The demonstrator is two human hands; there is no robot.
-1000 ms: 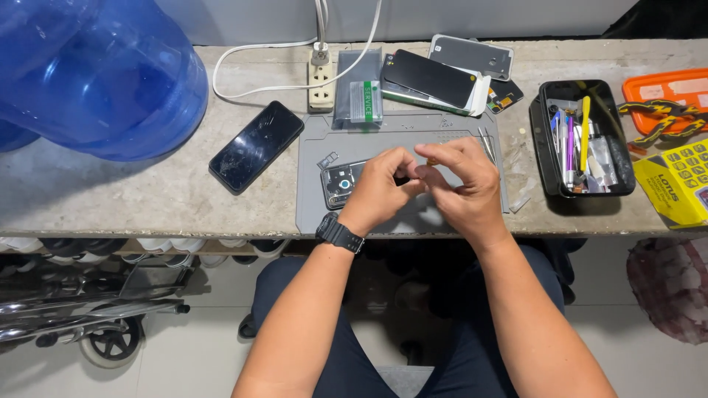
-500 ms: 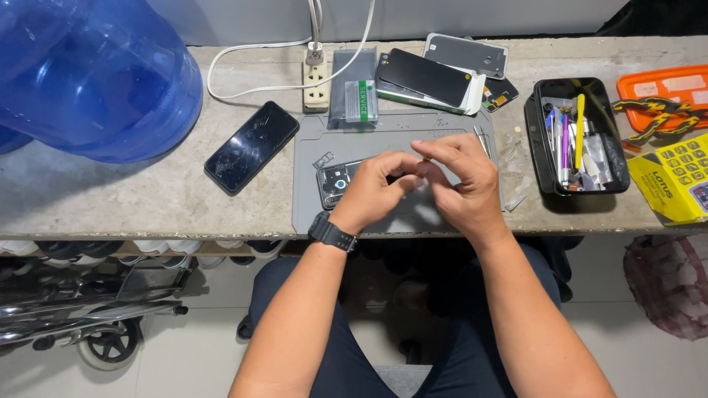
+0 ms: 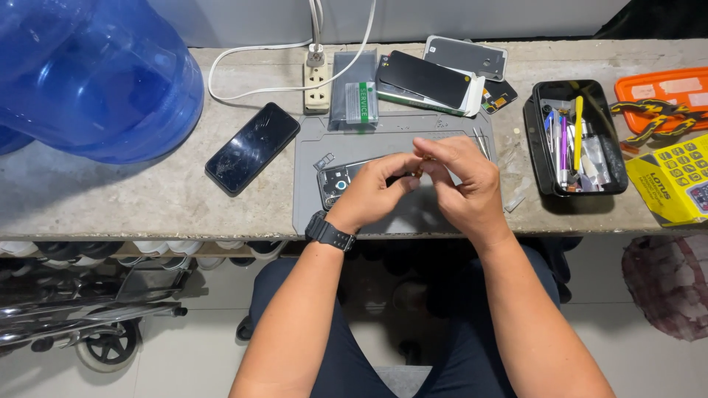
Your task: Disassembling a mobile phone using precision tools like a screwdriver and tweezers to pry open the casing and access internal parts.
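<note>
Since a second ago the two hands have shifted only slightly: they stay bunched together over the grey mat [image 3: 391, 133], fingertips still meeting over the opened phone, and nothing else on the bench has changed place.

At the far left a big blue water bottle [image 3: 96, 74] lies on the concrete bench [image 3: 110, 199]. Next comes a dark phone with a cracked screen [image 3: 252, 147], lying on a slant, apart from the mat. Behind it a white power strip [image 3: 316, 85] sits with its cord looping away.

On the mat lies the opened phone [image 3: 339, 180], back side up, its long axis running left to right with a slight tilt; the camera end points left and the rest is hidden under the hands. The left hand [image 3: 372, 191], with a black watch [image 3: 330, 231] on its wrist, rests over the phone with thumb and forefinger pinched together. The right hand [image 3: 461, 188] meets it, fingers curled in and closed at the same spot. Something very small and dark sits between the fingertips of both hands; I cannot tell what it is, nor which hand actually grips it.

Behind the mat lies a stack of phones [image 3: 431, 79]. To the right stands a black tray of tools [image 3: 575, 136], then an orange tray [image 3: 664, 92] and a yellow box [image 3: 675, 180].
</note>
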